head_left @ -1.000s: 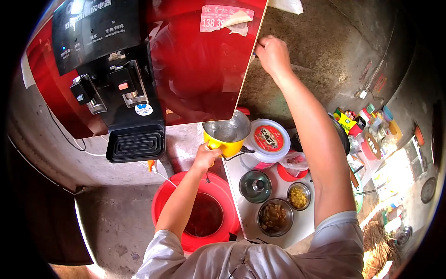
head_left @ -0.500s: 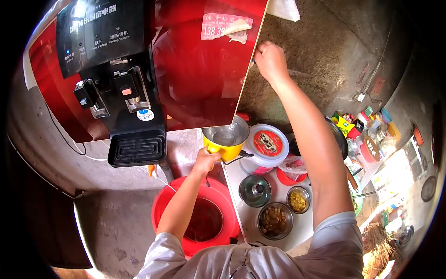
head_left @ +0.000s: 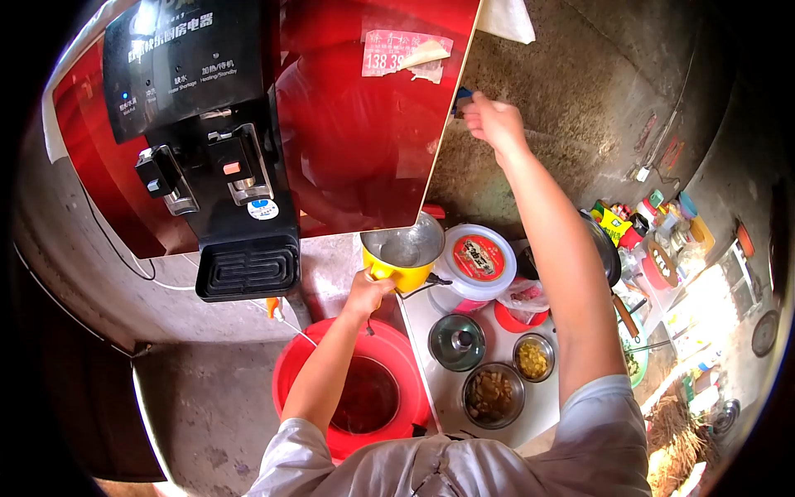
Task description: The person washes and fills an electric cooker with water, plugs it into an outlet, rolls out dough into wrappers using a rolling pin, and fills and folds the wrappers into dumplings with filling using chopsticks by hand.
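My left hand [head_left: 370,291] is closed around the handle of a yellow pot [head_left: 406,273] with a shiny metal inside. The pot sits below the lower edge of a red-fronted water dispenser [head_left: 356,157]. Up by the dispenser's right side is my right hand [head_left: 497,126], its fingers loosely bent and apart, with nothing visible in them. Just beyond its fingertips a small blue part [head_left: 461,101] shows at the panel edge; whether they touch I cannot tell. Two taps and a black drip tray [head_left: 248,267] are on the dispenser's left part.
A red bucket [head_left: 290,373] with dark liquid stands below my left arm. On the white table [head_left: 435,398] are a lidded white tub [head_left: 479,258], a glass lid [head_left: 456,342], a bowl of brown food [head_left: 493,396] and a bowl of yellow pieces [head_left: 532,358]. Cluttered goods lie at right.
My right hand has moved down and slightly right from the panel edge, its fingers loosening, and the blue part shows more. My left hand still holds the yellow pot in nearly the same place.
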A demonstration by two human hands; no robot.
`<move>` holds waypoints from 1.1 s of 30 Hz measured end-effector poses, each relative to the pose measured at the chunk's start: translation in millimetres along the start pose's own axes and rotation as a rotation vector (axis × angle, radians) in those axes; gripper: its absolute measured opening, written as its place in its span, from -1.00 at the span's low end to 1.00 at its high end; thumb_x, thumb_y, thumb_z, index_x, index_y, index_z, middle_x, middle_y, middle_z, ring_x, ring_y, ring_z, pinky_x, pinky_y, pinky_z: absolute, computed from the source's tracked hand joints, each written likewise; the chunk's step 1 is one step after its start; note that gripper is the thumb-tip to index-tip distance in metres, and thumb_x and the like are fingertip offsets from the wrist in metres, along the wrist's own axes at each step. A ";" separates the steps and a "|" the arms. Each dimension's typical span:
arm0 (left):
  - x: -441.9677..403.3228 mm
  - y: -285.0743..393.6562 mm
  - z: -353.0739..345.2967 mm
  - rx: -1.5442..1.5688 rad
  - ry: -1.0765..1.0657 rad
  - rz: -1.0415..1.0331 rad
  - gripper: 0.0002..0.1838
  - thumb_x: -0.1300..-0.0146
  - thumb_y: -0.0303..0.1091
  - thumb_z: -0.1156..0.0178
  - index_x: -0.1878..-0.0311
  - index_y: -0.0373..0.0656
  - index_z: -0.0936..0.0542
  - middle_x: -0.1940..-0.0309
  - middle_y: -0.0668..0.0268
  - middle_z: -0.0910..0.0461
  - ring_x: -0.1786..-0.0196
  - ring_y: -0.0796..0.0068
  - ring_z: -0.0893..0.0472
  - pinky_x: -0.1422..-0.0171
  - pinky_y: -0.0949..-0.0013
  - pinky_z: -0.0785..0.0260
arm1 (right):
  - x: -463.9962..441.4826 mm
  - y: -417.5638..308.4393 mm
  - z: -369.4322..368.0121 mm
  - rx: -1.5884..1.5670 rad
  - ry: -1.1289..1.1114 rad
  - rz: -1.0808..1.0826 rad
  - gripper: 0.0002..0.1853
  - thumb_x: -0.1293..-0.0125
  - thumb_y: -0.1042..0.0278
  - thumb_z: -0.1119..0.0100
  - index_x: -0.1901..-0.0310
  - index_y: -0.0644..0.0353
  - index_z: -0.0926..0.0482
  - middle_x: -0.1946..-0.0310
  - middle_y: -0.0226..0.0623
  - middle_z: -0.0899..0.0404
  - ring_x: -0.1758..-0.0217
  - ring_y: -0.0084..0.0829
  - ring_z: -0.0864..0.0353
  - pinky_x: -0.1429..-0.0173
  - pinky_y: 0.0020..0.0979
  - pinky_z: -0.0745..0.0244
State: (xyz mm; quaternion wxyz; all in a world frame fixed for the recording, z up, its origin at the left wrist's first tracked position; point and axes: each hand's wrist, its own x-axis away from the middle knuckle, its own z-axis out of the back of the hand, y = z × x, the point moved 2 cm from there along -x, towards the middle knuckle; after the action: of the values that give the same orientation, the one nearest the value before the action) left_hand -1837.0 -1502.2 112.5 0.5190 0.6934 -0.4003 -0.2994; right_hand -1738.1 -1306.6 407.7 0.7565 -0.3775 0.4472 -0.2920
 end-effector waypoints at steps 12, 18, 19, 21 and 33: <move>102.9 6.9 17.0 -0.151 0.097 0.041 -0.84 0.04 -0.49 -0.17 0.32 -0.22 -0.54 0.62 0.48 -0.43 0.68 0.72 -0.32 0.65 0.57 -0.16 | 227.5 83.2 84.7 -0.263 -0.266 -0.462 -0.56 -0.35 -0.03 0.10 0.25 0.24 -0.57 0.38 -0.36 -0.55 0.32 -0.59 -0.50 0.19 -0.52 -0.42; 199.1 31.8 0.0 -0.243 0.079 0.063 -0.82 0.06 -0.51 -0.18 0.30 -0.23 -0.53 0.55 0.47 -0.46 0.57 0.73 -0.37 0.51 0.59 -0.21 | 340.9 109.5 132.6 -0.280 -0.360 -0.598 -0.63 -0.39 0.12 0.13 0.24 0.26 -0.57 0.37 -0.38 -0.57 0.33 -0.61 -0.50 0.19 -0.55 -0.43; 217.8 39.1 -9.3 -0.261 0.094 0.071 -0.80 0.07 -0.52 -0.16 0.29 -0.25 -0.52 0.55 0.47 -0.46 0.55 0.71 -0.38 0.49 0.58 -0.23 | 358.8 111.0 144.0 -0.288 -0.354 -0.591 -0.64 -0.39 0.14 0.12 0.23 0.26 -0.58 0.37 -0.37 -0.58 0.33 -0.61 -0.51 0.19 -0.54 -0.44; 252.3 49.2 -26.7 -0.270 0.052 0.076 -0.78 0.08 -0.53 -0.14 0.27 -0.27 -0.52 0.53 0.46 -0.46 0.53 0.69 -0.39 0.46 0.56 -0.25 | 397.5 110.9 171.4 -0.324 -0.319 -0.575 -0.65 -0.39 0.16 0.12 0.22 0.27 -0.58 0.34 -0.35 -0.59 0.32 -0.60 -0.52 0.18 -0.53 -0.46; 439.1 47.1 -256.2 -0.060 -0.422 0.084 -0.73 0.18 -0.58 -0.19 0.30 -0.34 -0.49 0.54 0.37 -0.45 0.63 0.63 -0.35 0.54 0.60 -0.17 | 742.2 127.2 416.6 -0.514 0.248 -0.696 -0.67 -0.34 0.18 0.02 0.32 0.31 -0.57 0.51 -0.43 -0.53 0.45 -0.65 -0.46 0.37 -0.61 -0.38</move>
State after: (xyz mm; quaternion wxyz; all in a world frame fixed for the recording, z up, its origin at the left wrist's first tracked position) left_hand -1416.1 -1766.0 230.2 0.4561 0.5822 -0.5196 -0.4279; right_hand -1032.3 -1686.7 94.5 0.4356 -0.6433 0.4388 -0.4516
